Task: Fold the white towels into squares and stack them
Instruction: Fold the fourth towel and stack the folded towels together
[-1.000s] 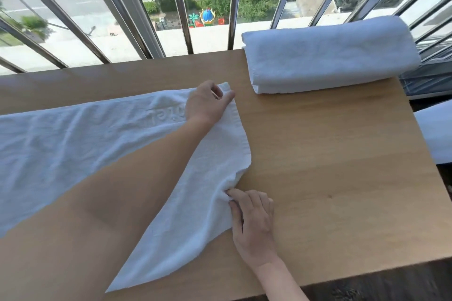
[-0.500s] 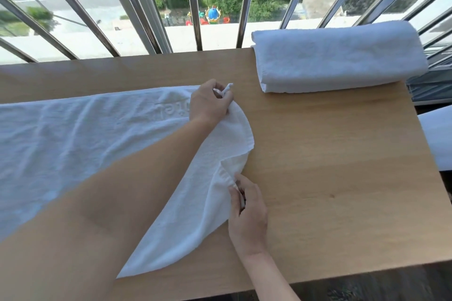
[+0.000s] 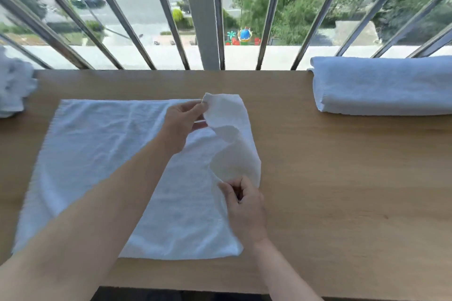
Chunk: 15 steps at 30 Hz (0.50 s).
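A white towel (image 3: pixel 97 154) lies spread flat on the wooden table (image 3: pixel 342 178). Its right edge is lifted off the wood and curls over towards the left. My left hand (image 3: pixel 183 124) pinches the far right corner of that edge, raised above the table. My right hand (image 3: pixel 244 208) pinches the near right corner, a little above the towel. A folded white towel (image 3: pixel 381 85) rests at the table's far right.
A crumpled white cloth (image 3: pixel 12 90) sits at the table's far left edge. A metal railing (image 3: pixel 220 19) with slanted bars stands right behind the table. Bare wood lies between the spread towel and the folded one.
Both hands have lifted the towel's right corners off the table and carried them leftwards, so the edge now curls over. The view has swung to the left.
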Motion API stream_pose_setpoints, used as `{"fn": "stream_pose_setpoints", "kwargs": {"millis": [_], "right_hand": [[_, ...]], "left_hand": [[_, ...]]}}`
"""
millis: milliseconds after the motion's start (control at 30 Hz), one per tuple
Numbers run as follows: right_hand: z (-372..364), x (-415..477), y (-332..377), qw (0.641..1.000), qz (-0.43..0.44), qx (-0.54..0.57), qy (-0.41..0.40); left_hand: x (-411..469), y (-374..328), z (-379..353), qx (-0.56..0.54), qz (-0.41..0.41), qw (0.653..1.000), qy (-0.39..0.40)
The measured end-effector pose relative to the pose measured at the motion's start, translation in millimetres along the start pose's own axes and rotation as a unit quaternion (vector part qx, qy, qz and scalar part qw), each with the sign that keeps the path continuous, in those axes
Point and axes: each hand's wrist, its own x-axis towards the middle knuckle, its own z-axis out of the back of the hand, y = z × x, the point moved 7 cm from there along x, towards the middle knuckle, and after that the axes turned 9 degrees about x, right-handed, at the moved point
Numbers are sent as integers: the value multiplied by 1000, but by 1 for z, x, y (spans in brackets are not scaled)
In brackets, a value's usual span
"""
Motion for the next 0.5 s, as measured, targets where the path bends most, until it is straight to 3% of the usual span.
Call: {"fn": "stream_pose_setpoints", "kwargs": {"millis": [200, 367, 500], "right_hand": [[-101, -14, 33, 997, 7, 21, 79], [-199, -32, 49, 988, -56, 60, 133], [-271, -46, 69, 966, -87, 86, 228]], "left_hand": [[-31, -7, 120, -9, -36, 999, -7], [-50, -10, 221, -26, -49, 998, -12], [-54, -22, 285, -32, -67, 997, 20]]}}
